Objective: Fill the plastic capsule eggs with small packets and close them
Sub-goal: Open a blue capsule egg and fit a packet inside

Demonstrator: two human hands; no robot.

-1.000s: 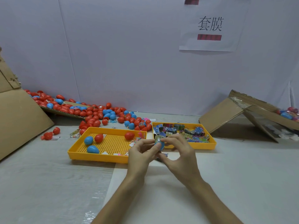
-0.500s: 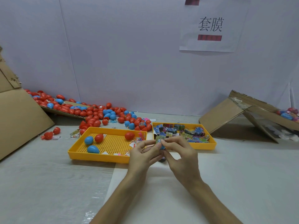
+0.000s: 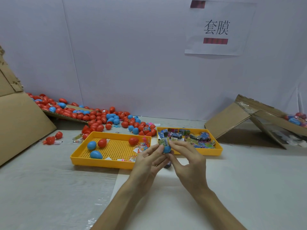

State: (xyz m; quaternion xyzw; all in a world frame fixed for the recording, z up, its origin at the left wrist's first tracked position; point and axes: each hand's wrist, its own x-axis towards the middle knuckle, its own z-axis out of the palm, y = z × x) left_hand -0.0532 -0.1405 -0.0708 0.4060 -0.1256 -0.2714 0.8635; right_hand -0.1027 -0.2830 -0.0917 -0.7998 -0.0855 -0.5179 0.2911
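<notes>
Blue capsule egg [image 3: 166, 148] is held up mid-scene, just on the near side of the right tray [image 3: 199, 152] of packets, with both hands close together on it. The left hand [image 3: 149, 158] curls its fingers round the egg from the left. The right hand [image 3: 187, 161] pinches a packet [image 3: 163, 142] that sticks up out of the egg's open top. Fingers cover the egg's lower part, so I cannot tell whether it is one half or a hinged whole.

The packet looks wider than the opening. I judge that it could buckle or catch on the rim, and a corner left outside would stop the shell from snapping closed. A hard push could also squirt the smooth egg out of the left hand's grip, sending it rolling toward the left tray [image 3: 99, 163] or the far pile of eggs [image 3: 99, 120]. A small dark thing [image 3: 167, 165] lies on the tabletop [image 3: 249, 180] under the hands. What it is I cannot tell, and a wrist could knock it away.
</notes>
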